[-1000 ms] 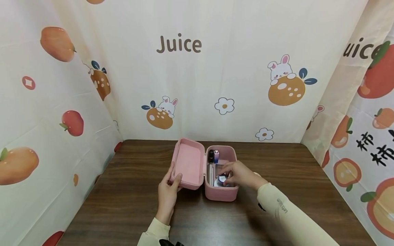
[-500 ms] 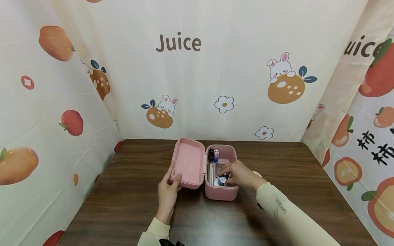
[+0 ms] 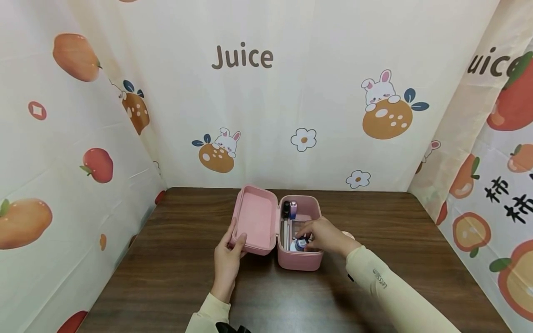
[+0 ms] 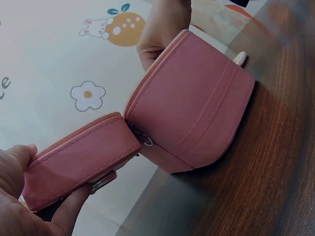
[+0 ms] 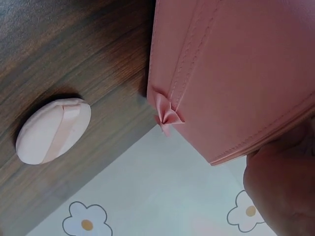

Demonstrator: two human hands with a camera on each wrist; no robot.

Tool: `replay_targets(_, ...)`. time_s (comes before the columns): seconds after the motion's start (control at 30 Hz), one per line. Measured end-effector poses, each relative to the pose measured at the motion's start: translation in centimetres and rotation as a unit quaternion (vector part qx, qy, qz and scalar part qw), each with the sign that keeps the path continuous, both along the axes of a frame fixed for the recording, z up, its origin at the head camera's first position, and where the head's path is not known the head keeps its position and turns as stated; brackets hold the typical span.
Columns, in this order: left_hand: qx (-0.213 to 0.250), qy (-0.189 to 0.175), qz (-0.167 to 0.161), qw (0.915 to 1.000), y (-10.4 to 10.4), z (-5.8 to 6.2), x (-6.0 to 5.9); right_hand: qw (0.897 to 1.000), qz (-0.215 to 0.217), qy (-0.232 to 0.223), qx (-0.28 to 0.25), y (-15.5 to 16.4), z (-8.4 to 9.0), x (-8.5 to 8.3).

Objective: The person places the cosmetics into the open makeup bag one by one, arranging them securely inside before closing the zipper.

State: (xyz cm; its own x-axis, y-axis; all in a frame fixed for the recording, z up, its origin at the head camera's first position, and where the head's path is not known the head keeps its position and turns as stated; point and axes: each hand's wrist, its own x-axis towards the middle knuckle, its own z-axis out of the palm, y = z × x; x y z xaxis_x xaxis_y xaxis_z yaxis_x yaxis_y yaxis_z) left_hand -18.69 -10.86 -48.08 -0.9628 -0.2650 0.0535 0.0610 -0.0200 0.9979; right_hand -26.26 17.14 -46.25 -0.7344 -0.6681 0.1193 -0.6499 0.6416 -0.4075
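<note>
Barely anything has shifted since a second ago: both hands hold their places at the pink case [image 3: 299,259], and only the view has crept a touch.

That case sits open near the middle of the tabletop [image 3: 166,277], closer to the far edge than the near one. Its lid [image 3: 255,220] swings out to the left, lining up. The left hand [image 3: 226,263] grips the lid's near corner, thumb on the inside, fingers curled beneath, as the left wrist view confirms. The right hand [image 3: 326,237] reaches into the case from the right, fingertips bent down onto a small round jar [image 3: 300,242]; whether they actually pinch it I cannot tell.

Inside, toward the far wall, a dark tube [image 3: 285,209] and a lilac tube [image 3: 293,209] stand upright side by side. A pale stick [image 3: 285,231] lies along the hinge side.

Just right of the case, partly hidden behind the right wrist, a pink puff [image 5: 53,131] lies flat on the wood. Printed curtains [image 3: 250,115] hang round the far and side edges.
</note>
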Motion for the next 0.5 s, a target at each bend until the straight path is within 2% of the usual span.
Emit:
replay_targets(0.17, 0.001, 0.001, -0.001, 1.0000, 0.0, 0.0, 0.0, 1.000, 0.006, 0.001, -0.009, 0.0, 0.0, -0.1)
replay_targets(0.3, -0.003, 0.000, -0.002, 1.0000, 0.0, 0.0, 0.1, 0.997, -0.014, -0.051, -0.058, 0.4, 0.2, 0.2)
replay_targets(0.4, -0.010, -0.001, 0.001, 1.0000, 0.0, -0.1, 0.1, 0.985, -0.061, -0.081, -0.136, 1.3, 0.6, 0.3)
replay_targets(0.5, -0.012, -0.001, 0.003, 0.9999, 0.0, -0.1, 0.1, 0.969, -0.109, -0.076, -0.209, 3.1, 1.1, 0.2)
